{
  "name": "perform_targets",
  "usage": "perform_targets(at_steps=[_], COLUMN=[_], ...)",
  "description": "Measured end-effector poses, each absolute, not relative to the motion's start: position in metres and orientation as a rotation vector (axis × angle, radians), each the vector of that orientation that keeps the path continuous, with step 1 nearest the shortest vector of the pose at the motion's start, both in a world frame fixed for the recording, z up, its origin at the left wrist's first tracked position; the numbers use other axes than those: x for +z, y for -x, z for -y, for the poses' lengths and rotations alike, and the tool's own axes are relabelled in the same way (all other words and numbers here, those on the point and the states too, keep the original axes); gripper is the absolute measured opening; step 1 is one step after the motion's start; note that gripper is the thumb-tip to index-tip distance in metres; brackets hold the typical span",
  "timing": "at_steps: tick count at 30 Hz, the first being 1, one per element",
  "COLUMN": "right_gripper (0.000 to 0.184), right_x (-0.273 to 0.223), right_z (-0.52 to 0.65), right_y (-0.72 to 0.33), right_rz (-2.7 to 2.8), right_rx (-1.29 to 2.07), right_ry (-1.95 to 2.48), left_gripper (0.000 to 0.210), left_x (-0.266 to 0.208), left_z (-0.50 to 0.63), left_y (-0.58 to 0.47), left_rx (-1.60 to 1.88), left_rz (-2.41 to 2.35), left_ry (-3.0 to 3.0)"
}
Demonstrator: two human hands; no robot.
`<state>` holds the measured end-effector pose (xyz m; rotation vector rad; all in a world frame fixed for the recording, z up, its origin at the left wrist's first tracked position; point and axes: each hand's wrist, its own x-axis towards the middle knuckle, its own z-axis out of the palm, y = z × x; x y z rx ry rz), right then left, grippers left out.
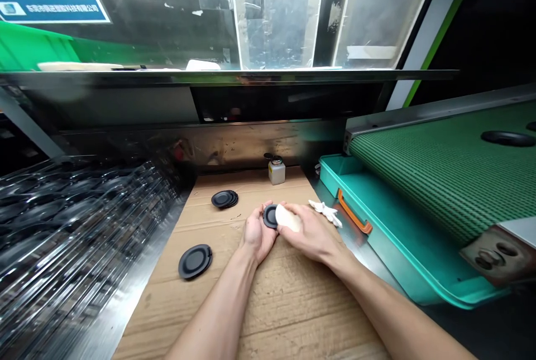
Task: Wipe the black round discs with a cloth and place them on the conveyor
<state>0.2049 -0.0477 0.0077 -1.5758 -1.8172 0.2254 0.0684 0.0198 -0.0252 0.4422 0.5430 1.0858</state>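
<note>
My left hand (pixel 257 233) is closed around a black round plastic lid (pixel 270 216) above the cardboard sheet. From the right, my right hand (pixel 307 230) grips a white round pad (pixel 287 217), which overlaps the lid's right side. Whether the pad presses on the lid or just hovers over it, I cannot tell. Several similar black lids (pixel 225 199) lie overlapped behind my left hand. Another black lid (pixel 195 261) rests nearer, left of my left forearm. Crumpled white cloth or paper (pixel 326 212) lies just beyond my right hand.
A small square bottle (pixel 277 171) stands at the cardboard's (pixel 301 315) back edge. On the right, a teal tray (pixel 402 254) with an orange handle sits under a green conveyor belt (pixel 444 153) carrying black discs. Stacked clear plastic trays (pixel 84 226) fill the left. A metal shelf (pixel 259 76) crosses above.
</note>
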Motion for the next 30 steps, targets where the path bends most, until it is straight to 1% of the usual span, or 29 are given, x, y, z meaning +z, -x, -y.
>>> perform_targets(at_steps=[4, 8, 12, 14, 17, 19, 22, 26, 30], right_gripper=[0.027, 0.023, 0.017, 0.017, 0.020, 0.022, 0.025, 0.026, 0.024], right_x=[0.001, -0.001, 0.007, 0.012, 0.019, 0.020, 0.016, 0.009, 0.008], right_z=[0.048, 0.043, 0.048, 0.051, 0.051, 0.049, 0.047, 0.048, 0.043], right_y=[-0.198, -0.197, -0.204, -0.209, -0.212, -0.209, -0.205, -0.200, -0.190], right_rz=[1.902, 1.976, 2.188, 2.241, 2.144, 2.110, 2.150, 1.985, 1.912], right_rx=[0.184, 0.183, 0.204, 0.159, 0.051, 0.024, 0.022, -0.073, 0.070], right_ry=[1.651, 1.565, 1.499, 1.551, 1.697, 1.710, 1.651, 1.841, 1.825], left_gripper=[0.021, 0.025, 0.027, 0.027, 0.028, 0.026, 0.023, 0.023, 0.021], left_x=[-0.027, -0.024, -0.021, -0.021, -0.023, -0.023, -0.023, -0.023, -0.026], left_z=[-0.016, -0.010, -0.007, -0.006, -0.004, -0.003, -0.003, -0.005, -0.007], left_y=[-0.071, -0.074, -0.073, -0.074, -0.078, -0.080, -0.081, -0.080, -0.081], left_rx=[1.040, 1.043, 1.064, 1.072, 1.091, 1.116, 1.131, 1.096, 1.126], left_rz=[-0.512, -0.529, -0.582, -0.574, -0.557, -0.568, -0.578, -0.556, -0.556], left_ry=[-0.499, -0.573, -0.579, -0.587, -0.629, -0.654, -0.611, -0.570, -0.586])
